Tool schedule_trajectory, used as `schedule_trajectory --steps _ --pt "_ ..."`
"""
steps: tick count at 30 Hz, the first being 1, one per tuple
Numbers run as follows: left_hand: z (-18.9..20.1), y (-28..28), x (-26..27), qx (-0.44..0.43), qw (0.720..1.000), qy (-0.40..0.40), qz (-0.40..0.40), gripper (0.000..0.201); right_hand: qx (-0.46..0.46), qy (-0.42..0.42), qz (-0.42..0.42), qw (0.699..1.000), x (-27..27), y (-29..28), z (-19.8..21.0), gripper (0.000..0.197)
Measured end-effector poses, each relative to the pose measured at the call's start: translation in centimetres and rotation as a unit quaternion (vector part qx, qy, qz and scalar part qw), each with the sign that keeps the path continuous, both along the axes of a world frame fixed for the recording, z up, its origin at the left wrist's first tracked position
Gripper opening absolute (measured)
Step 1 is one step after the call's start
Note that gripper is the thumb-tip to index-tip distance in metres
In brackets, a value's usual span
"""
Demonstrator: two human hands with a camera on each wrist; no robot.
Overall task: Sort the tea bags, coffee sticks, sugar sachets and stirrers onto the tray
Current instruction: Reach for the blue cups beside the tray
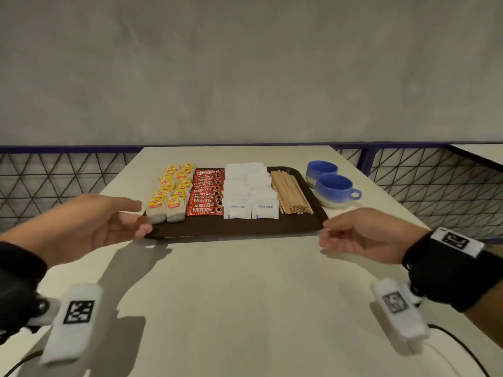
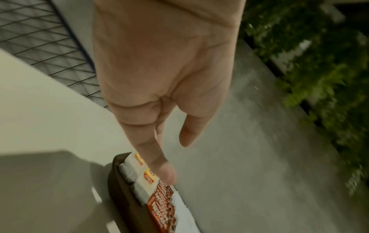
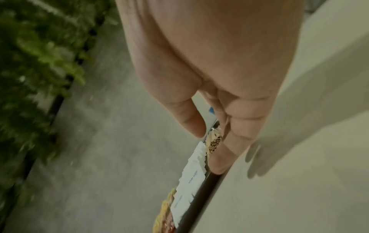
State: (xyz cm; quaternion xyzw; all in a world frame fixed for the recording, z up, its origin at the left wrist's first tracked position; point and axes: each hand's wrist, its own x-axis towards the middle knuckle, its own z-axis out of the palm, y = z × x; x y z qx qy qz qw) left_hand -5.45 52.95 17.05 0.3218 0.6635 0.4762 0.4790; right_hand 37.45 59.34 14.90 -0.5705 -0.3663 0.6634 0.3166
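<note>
The left hand (image 1: 89, 224), fingers relaxed and nearly straight, holds nothing; its fingertips reach the near left corner of the brown tray (image 1: 234, 228), though contact cannot be confirmed. Just beyond those fingertips lie the tea bags (image 1: 172, 191) in two rows, each with a yellow tag bearing a red logo too small to read. To their right sit the red coffee sticks (image 1: 208, 195), printed "NESCAFÉ", the nearest also "CLASSIC"; then the sugar sachets (image 1: 250, 191), the front pair printed "white sugar"; then the wooden stirrers (image 1: 291, 193), nearest the right hand (image 1: 362, 235). That hand is loosely curled and empty at the tray's near right corner. Two blue cups (image 1: 330, 187) stand beyond it, off the tray. All four kinds appear grouped; sorting seems complete.
</note>
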Motion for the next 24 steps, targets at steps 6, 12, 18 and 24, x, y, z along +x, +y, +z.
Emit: schedule_trajectory --steps 6,12,18,24 --pt "-3.6 -1.8 1.8 -0.024 0.983 -0.176 0.038 0.051 -0.042 0.220 -0.148 0.963 -1.4 -2.8 -1.2 0.051" --pt "-4.1 -1.8 5.0 0.003 0.974 -0.222 0.053 0.039 -0.033 0.277 -0.177 0.944 -3.1 -4.1 -1.5 0.070" --pt "-4.2 -1.4 5.8 0.036 0.969 -0.234 0.069 0.034 -0.013 0.247 -0.180 0.952 -4.0 -3.7 -1.8 0.060" --pt "-4.7 -0.5 6.0 0.049 0.968 -0.228 0.089 0.038 -0.002 0.256 -0.159 0.953 -5.1 -3.5 -1.3 0.032"
